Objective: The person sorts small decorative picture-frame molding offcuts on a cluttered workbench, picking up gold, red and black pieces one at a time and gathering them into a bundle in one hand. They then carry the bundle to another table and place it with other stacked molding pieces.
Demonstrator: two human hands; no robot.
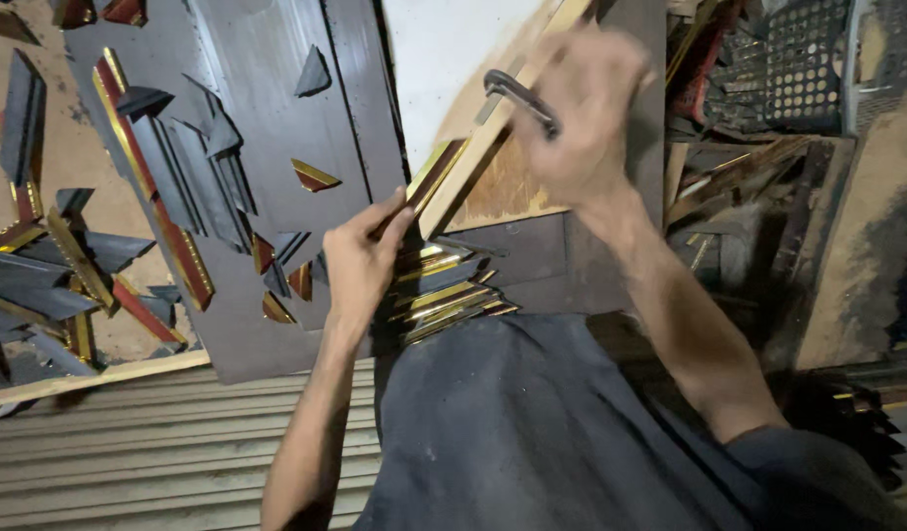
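My left hand [360, 261] grips the lower corner of a picture frame [473, 162], a wooden moulding with gold and dark red faces that holds a white and brown backing board [444, 69]. My right hand [581, 113], blurred by motion, is closed on a dark metal tool [517, 98] pressed against the frame's edge higher up. A stack of short gold and dark moulding pieces [444, 295] lies on my lap just under the left hand.
A dark board [276, 118] on the floor carries several cut moulding offcuts, red, gold and black. More offcuts [50, 285] pile at the left. Perforated metal and wood scraps [778, 79] crowd the upper right. Corrugated sheet [158, 442] lies below.
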